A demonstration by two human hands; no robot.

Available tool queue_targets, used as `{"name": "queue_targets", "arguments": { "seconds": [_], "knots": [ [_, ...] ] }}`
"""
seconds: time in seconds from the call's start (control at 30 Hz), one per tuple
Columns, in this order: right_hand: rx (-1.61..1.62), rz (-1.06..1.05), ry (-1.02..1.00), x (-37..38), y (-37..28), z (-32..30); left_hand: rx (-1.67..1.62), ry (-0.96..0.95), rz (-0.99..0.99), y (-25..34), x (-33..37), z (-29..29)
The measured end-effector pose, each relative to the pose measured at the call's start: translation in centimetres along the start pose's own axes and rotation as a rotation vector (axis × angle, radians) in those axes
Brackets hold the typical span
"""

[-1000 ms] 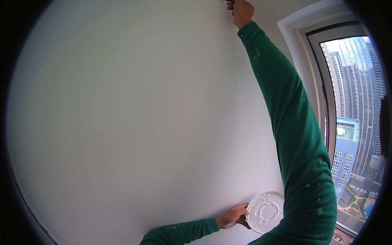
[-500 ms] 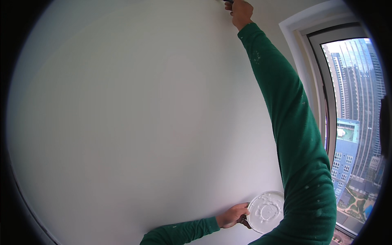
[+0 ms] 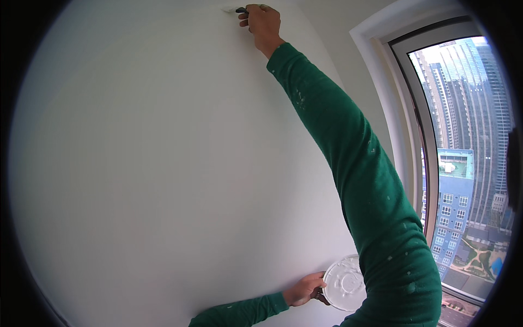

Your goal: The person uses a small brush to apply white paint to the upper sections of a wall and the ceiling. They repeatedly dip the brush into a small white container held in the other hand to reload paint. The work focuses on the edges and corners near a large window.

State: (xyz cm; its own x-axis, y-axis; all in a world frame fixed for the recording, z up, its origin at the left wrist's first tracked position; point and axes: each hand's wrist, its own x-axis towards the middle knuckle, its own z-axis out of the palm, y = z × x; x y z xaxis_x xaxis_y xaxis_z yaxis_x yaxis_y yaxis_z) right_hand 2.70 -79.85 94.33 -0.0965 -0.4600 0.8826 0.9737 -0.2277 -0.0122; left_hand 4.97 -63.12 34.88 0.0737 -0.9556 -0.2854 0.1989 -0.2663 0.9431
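Left grip [image 3: 305, 290] on lid [image 3: 342, 288] partly behind right sleeve [image 3: 376, 191], window [image 3: 463, 163] beyond.

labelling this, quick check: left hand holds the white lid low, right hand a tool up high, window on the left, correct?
No, the window is on the right, as the head view shows. The left hand holds the lid low, the right hand a tool up high.

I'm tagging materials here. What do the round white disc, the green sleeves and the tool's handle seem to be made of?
Round white disc: probably moulded plastic with a slight sheen, judging by its raised rim and rings. Green sleeves: soft, matte fabric, likely knit or fleece, as the bunched folds suggest. Tool's handle: dark, perhaps plastic; too little shows to be sure.
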Motion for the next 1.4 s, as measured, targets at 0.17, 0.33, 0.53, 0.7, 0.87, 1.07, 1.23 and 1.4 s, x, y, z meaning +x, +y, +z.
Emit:
{"name": "queue_targets", "arguments": {
  "seconds": [0.17, 0.33, 0.53, 0.7, 0.87, 1.07, 1.23, 1.4],
  "knots": [
    [-0.034, -0.015, 0.160, 3.3, 1.5, -6.2, -0.004, 0.006, 0.017, 0.0, 0.0, 0.1],
    [-0.029, -0.036, 0.218, 6.9, 3.0, -12.0, -0.042, -0.015, 0.059, -0.3, 0.2, 0.1],
    [-0.122, -0.011, 0.211, 6.0, 2.3, -12.6, -0.052, -0.007, 0.060, -0.6, 0.0, -0.1],
    [-0.204, -0.144, 0.233, 5.7, 1.5, -13.2, -0.040, -0.023, 0.049, -0.5, 0.2, 0.0],
    [-0.589, -0.221, 0.215, 5.8, 0.7, -14.0, -0.031, -0.033, 0.059, -0.3, 0.1, 0.2],
    [-0.572, -0.258, 0.230, 6.8, 0.9, -14.0, -0.026, -0.034, 0.060, -0.1, 0.0, 0.3],
    [-0.629, -0.268, 0.189, 7.9, 1.3, -14.5, -0.021, -0.040, 0.062, -0.5, 0.2, 0.1],
    [-0.689, -0.271, 0.196, 8.4, 0.8, -14.5, 0.000, -0.034, 0.045, -0.3, 0.2, 0.1]
  ]
}}
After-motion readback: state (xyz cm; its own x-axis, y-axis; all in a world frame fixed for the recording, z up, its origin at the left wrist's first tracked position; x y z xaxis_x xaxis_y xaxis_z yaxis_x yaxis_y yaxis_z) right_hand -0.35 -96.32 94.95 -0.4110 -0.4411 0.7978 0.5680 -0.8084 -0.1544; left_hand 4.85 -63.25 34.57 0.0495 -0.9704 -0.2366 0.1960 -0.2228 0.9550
